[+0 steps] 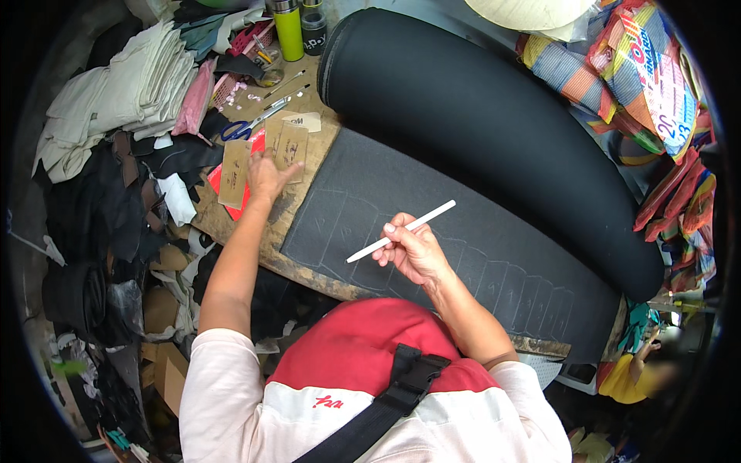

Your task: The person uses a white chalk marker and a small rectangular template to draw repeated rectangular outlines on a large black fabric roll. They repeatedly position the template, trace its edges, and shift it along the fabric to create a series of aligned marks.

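My left hand point(266, 179) rests over a group of thin cards at the left of the workbench, its thumb and fingers spread. Beside its fingers lie a tan card pattern piece point(233, 171), another tan pattern piece point(292, 145) with handwriting, and a red sheet point(257, 142) partly beneath them. My right hand point(417, 255) grips a white marking pencil point(436, 212) above the dark sheet material point(386, 174), the pencil's tip pointing down to the left. Pale outlines of several shapes run across that dark material along its near side.
A thick black roll point(494, 127) lies along the sheet's far side. Blue-handled scissors point(266, 117) and a green bottle point(288, 32) stand behind the cards. Folded pale cloth point(127, 81) and dark scraps point(85, 220) crowd the left. Another person in yellow point(624, 378) is at the lower right.
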### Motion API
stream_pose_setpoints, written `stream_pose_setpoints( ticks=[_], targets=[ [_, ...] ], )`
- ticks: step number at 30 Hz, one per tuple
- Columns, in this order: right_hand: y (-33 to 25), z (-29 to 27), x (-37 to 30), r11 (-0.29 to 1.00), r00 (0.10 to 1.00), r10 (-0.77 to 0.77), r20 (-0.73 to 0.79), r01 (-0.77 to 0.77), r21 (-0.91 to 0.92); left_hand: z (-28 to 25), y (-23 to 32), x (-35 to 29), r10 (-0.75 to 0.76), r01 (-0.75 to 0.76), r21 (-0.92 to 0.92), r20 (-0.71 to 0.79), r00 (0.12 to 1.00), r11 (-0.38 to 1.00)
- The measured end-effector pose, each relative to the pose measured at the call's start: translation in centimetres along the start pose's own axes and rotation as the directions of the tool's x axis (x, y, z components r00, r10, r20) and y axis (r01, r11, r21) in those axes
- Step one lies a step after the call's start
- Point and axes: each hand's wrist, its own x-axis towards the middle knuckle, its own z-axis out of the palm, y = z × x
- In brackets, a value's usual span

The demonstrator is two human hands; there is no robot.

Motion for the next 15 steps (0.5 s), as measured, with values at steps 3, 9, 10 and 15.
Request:
stream_pose_setpoints(
  ticks=[3,9,10,15],
  targets=[
    [0.2,0.1,0.6,1.0,0.999,0.012,-0.03,-0.012,-0.012,1.0,0.6,0.3,-0.083,0.079,0.058,0.074,0.994,0.995],
    [0.8,-1.0,0.9,0.994,0.993,0.065,-0.099,-0.074,-0.086,1.5,-3.4,2.9,-0.125,0.219,-0.438,0.232,0.965,0.872],
    [0.9,-1.3,0.8,0.993,0.991,0.061,-0.121,-0.073,-0.095,1.0,-4.1,3.4,-0.174,0.279,-0.624,0.224,0.959,0.73],
    [1.5,-2.4,0.5,0.998,0.99,0.023,-0.14,-0.031,-0.057,-1.9,-4.4,3.9,-0.366,0.367,-0.079,-0.4,0.84,0.927]
  ],
)
